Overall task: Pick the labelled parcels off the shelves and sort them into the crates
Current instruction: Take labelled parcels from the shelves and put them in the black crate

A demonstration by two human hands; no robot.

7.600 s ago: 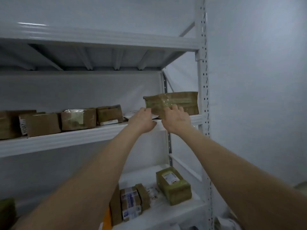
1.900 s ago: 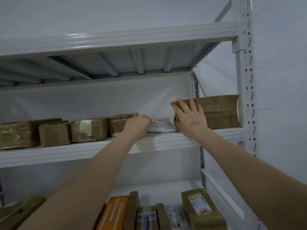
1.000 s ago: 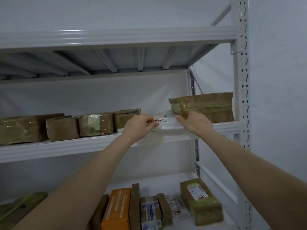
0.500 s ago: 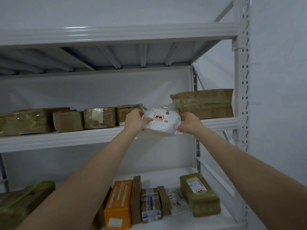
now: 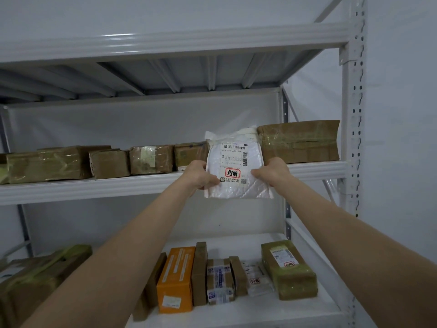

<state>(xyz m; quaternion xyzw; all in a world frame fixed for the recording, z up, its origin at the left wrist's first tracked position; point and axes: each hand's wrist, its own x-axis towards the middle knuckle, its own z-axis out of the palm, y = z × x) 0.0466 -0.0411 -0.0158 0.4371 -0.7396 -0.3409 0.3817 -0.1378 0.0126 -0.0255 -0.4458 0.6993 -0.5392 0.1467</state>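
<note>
Boxes [image 5: 151, 159]: brown, taped, in a row on the middle shelf [image 5: 118, 188], at 9 o'clock from the white parcel [image 5: 236, 166].
Left hand [image 5: 198, 176]: curled round the parcel's left edge, thumb on its front.
White parcel: upright in the air, in front of the shelf edge, label facing the camera.
Right hand [image 5: 274, 172]: grips the parcel's right edge, thumb in front.
Large brown box [image 5: 300, 142]: on the shelf, at the parcel's 3 o'clock.
Lower shelf [image 5: 248, 313]: orange box [image 5: 176, 280] at the parcel's 7 o'clock, green-taped box [image 5: 288, 271] at its 5.

The white mailer [image 5: 236, 166] is glossy, crinkled plastic with a matt paper label [image 5: 233, 162]. Brown cardboard boxes [image 5: 299, 142] wear shiny clear tape; the shelf [image 5: 142, 183] is smooth painted metal.
</note>
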